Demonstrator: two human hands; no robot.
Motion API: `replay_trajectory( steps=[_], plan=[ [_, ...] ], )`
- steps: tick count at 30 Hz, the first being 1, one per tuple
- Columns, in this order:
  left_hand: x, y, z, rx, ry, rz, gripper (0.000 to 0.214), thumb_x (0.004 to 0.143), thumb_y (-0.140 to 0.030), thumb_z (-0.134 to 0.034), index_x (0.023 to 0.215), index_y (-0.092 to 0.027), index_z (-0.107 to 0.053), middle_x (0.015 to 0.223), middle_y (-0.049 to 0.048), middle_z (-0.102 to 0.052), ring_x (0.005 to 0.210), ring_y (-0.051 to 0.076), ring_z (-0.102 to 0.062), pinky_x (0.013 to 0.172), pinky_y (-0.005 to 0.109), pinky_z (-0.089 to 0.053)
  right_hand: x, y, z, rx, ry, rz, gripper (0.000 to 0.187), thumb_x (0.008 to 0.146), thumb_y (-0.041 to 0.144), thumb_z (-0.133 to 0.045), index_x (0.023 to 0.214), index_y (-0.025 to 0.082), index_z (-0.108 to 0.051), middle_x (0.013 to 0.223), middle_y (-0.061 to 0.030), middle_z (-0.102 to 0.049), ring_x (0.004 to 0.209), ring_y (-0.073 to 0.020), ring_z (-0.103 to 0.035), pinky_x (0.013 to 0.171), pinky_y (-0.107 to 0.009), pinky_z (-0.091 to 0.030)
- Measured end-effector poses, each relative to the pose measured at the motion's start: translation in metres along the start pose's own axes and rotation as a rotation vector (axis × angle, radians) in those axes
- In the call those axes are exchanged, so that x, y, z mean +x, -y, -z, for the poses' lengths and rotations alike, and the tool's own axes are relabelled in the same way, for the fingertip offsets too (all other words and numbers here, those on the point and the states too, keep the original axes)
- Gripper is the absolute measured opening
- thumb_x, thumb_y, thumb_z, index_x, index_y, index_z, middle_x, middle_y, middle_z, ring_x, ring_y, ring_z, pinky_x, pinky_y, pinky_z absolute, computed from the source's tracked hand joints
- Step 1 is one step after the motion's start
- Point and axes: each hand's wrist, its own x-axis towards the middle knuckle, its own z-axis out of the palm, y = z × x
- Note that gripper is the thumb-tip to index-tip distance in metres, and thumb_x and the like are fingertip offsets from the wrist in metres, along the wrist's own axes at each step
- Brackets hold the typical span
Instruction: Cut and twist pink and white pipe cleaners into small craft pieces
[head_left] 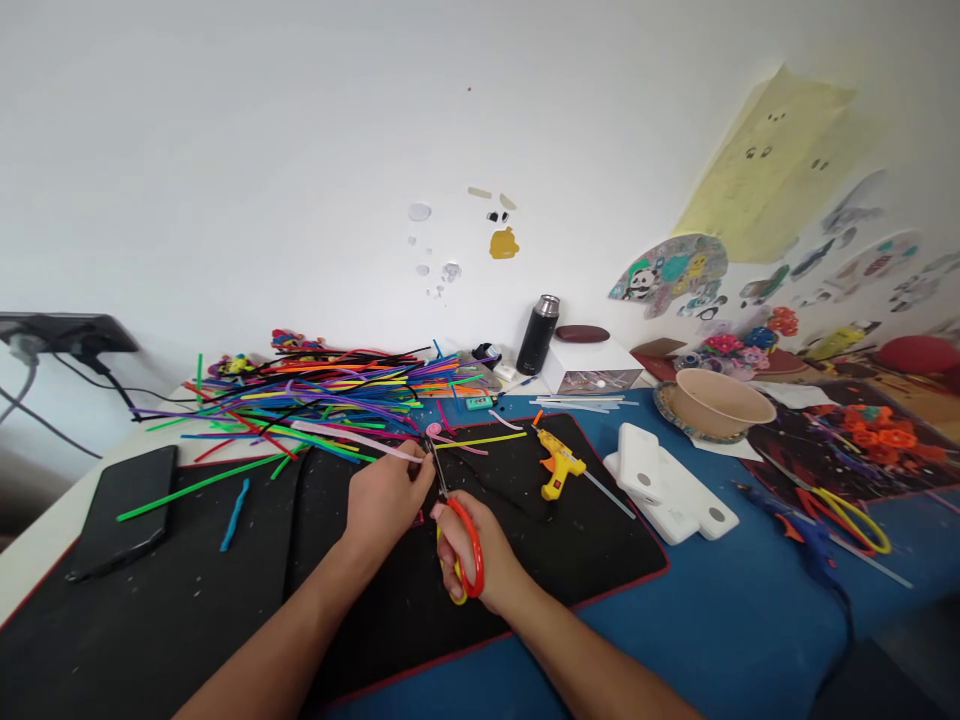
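Observation:
My left hand (381, 497) pinches a pale pink pipe cleaner (337, 433), whose long end sticks out to the left. Just beyond the fingertips sits a small pink coil (434, 430); whether it is joined to that pipe cleaner I cannot tell. In my right hand (491, 555) is a pair of scissors (474, 548) with red and yellow handles. Their blades point away from me, close beside the left fingertips. A yellow pipe cleaner (491, 439) lies just right of the blades. Both hands are over the black mat (360, 630).
A heap of coloured pipe cleaners (352, 390) spreads along the wall. On the right are a yellow glue gun (559, 465), white power banks (667, 500), a beige bowl (724, 405) and a blue glue gun (806, 545). A black phone-like slab (127, 510) lies left; a black flask (538, 338) stands behind.

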Motion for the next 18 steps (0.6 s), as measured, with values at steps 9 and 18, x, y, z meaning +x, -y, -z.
replay_trajectory(
  steps=[9,18],
  plan=[
    [0.003,-0.002,0.002,0.143,0.068,-0.023,0.029,0.101,-0.038,-0.047,0.092,-0.024,-0.07,0.08,0.0059,-0.079,0.076,0.027,-0.076,0.057,0.029,-0.03,0.0,0.009,0.0,-0.046,0.005,-0.059,0.037,0.087,0.056,-0.065,0.09,0.024,-0.047,0.048,0.0123,-0.049,0.027,-0.0085,-0.041,0.031,-0.017,-0.031],
    [0.008,0.003,-0.007,0.243,0.088,-0.073,0.035,0.1,-0.037,-0.045,0.101,-0.02,-0.076,0.079,0.0129,-0.077,0.075,0.031,-0.076,0.063,0.031,-0.044,0.002,0.019,-0.002,-0.084,0.01,-0.148,0.032,0.084,0.051,-0.064,0.091,0.022,-0.052,0.048,0.011,-0.049,0.028,-0.0085,-0.042,0.034,-0.018,-0.028]
  ],
)
